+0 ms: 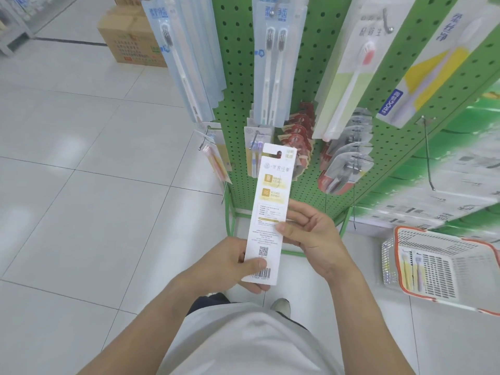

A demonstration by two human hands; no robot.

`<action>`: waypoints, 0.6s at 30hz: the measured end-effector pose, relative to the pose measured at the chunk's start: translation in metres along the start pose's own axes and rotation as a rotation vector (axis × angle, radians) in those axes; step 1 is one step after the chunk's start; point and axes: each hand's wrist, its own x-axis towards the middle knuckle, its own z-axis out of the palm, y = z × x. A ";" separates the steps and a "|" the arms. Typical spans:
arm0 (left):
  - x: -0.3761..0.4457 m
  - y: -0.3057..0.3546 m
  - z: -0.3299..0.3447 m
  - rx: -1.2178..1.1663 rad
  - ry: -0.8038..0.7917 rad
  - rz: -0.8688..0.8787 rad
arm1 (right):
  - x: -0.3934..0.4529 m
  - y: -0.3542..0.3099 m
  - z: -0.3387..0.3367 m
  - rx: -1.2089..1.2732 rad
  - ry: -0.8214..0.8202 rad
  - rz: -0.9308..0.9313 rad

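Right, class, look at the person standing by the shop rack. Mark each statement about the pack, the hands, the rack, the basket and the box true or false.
1. Both the left hand and the right hand hold the white pack. True.
2. The white pack shows its printed back, with a barcode near its lower end. True.
3. The pegboard rack is red. False: it is green.
4. The basket on the floor has nothing in it. False: toothbrush packs lie inside it.
5. The cardboard box hangs from a hook on the rack. False: it stands on the tiled floor, to the left of the rack.
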 end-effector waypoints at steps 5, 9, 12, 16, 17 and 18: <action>0.002 -0.002 0.021 -0.017 -0.033 -0.009 | -0.020 0.005 -0.019 -0.052 -0.021 0.049; 0.011 0.002 0.043 0.088 0.022 -0.002 | -0.039 0.001 -0.044 -0.055 -0.018 0.055; 0.027 0.008 0.067 0.015 0.290 0.106 | -0.059 0.004 -0.072 -0.113 -0.010 0.045; 0.043 0.025 0.106 -0.072 0.535 0.321 | -0.096 0.011 -0.106 -0.169 0.031 0.069; 0.048 0.029 0.116 -0.061 0.544 0.347 | -0.103 0.012 -0.114 -0.176 0.048 0.076; 0.054 0.031 0.126 -0.045 0.535 0.355 | -0.110 0.013 -0.123 -0.176 0.066 0.079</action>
